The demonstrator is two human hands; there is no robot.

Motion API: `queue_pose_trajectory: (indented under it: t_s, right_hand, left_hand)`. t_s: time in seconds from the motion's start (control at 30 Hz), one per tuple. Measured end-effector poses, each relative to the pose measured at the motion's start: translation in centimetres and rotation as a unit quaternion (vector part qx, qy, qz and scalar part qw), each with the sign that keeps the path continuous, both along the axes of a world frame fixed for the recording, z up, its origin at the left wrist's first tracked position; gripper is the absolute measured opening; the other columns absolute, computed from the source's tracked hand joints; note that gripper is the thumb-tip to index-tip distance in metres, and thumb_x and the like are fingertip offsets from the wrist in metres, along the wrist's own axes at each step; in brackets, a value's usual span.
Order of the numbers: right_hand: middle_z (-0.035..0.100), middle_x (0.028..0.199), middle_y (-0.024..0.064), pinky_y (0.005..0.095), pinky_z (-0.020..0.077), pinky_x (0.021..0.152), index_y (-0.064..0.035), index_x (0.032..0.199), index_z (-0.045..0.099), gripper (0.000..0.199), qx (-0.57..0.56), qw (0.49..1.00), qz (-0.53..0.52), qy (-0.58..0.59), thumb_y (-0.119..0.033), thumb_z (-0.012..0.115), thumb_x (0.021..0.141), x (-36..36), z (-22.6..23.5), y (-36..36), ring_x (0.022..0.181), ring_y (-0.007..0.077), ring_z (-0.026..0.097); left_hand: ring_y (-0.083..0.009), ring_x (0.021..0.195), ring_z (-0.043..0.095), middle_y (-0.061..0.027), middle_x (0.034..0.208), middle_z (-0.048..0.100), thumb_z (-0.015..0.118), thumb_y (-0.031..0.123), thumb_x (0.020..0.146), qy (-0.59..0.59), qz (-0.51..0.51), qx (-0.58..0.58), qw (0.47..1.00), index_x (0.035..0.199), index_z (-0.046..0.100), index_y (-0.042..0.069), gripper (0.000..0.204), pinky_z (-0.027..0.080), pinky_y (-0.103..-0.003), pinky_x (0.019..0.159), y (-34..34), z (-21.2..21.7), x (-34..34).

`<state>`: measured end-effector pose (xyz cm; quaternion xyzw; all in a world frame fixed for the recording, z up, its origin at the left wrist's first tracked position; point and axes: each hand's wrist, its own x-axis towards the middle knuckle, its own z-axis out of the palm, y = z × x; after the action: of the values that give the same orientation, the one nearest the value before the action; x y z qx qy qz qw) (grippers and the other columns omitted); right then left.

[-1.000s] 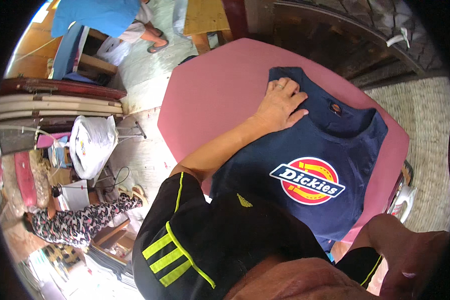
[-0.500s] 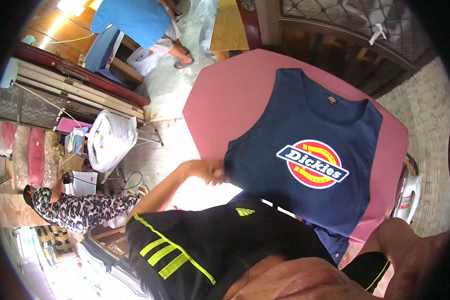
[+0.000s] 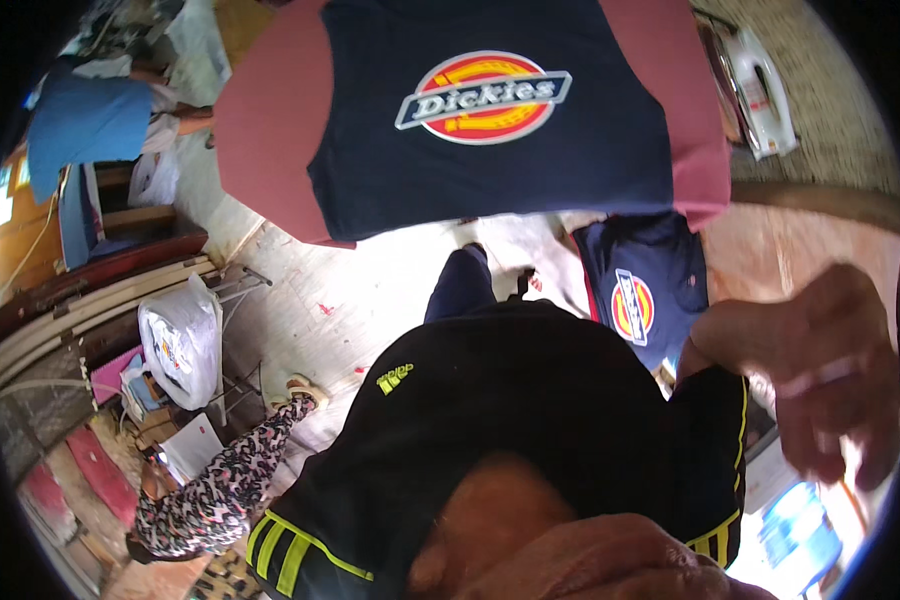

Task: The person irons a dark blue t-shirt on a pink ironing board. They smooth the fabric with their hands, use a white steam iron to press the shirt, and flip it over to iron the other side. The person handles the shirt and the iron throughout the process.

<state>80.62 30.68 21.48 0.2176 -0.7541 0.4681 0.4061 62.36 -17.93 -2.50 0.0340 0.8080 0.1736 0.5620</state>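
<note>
A dark navy sleeveless shirt (image 3: 590,160) with a red, yellow and white printed badge lies flat over a pink-covered board (image 3: 270,120). My right hand (image 3: 835,380) is raised at the right side, away from the shirt. Its fingers hang loosely apart, somewhat blurred, with nothing visible in them. My left hand is out of view. Below the board's near edge, toward the right, rests a second navy garment (image 3: 665,255) with the same kind of badge.
A white iron (image 3: 765,95) stands right of the board on a woven surface (image 3: 840,130). At left are a white plastic-wrapped bundle (image 3: 182,340) on a stand, a person in patterned clothes (image 3: 235,490) and another person in blue (image 3: 95,125).
My view has turned, so the board and shirt appear higher and farther left. My left hand, earlier at the shirt's near left edge, has left view. My right hand now shows more fully.
</note>
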Motion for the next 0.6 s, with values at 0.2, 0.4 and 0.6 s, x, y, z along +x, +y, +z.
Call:
queue_pose_trajectory:
  t_s: [0.2,0.4,0.6]
  right_hand:
    - [0.068,0.088,0.0127,0.0303,0.0467,0.056,0.0025,0.102,0.067,0.016,-0.063,0.982,-0.150,-0.092,-0.004,0.061,0.089,4.7,-4.9,-2.7,0.063,0.0175,0.060]
    - [0.071,0.110,0.0107,0.0323,0.0547,0.074,-0.0039,0.115,0.069,0.027,-0.067,0.857,-0.408,-0.307,-0.009,0.071,0.088,5.4,-16.6,0.7,0.088,0.0226,0.069]
    - [0.060,0.129,0.0087,0.0457,0.0469,0.095,-0.0157,0.121,0.069,0.035,0.147,0.735,-0.589,-0.302,-0.022,0.072,0.087,5.4,-26.2,4.6,0.111,0.0346,0.057]
  left_hand:
    - [-0.0230,0.079,0.070,-0.0111,0.094,0.073,0.056,0.042,0.101,0.040,-0.023,0.063,0.997,0.100,0.073,0.005,0.040,0.058,-0.038,0.071,3.6,-0.4,-1.3]
    - [-0.0232,0.079,0.070,-0.0113,0.094,0.073,0.056,0.041,0.100,0.038,-0.062,0.081,0.994,0.100,0.073,0.005,0.040,0.058,-0.038,0.071,5.9,-0.2,-2.2]
    - [-0.0234,0.080,0.070,-0.0114,0.095,0.073,0.056,0.041,0.100,0.043,-0.064,0.075,0.994,0.100,0.072,0.005,0.039,0.058,-0.038,0.071,5.1,0.8,-1.6]
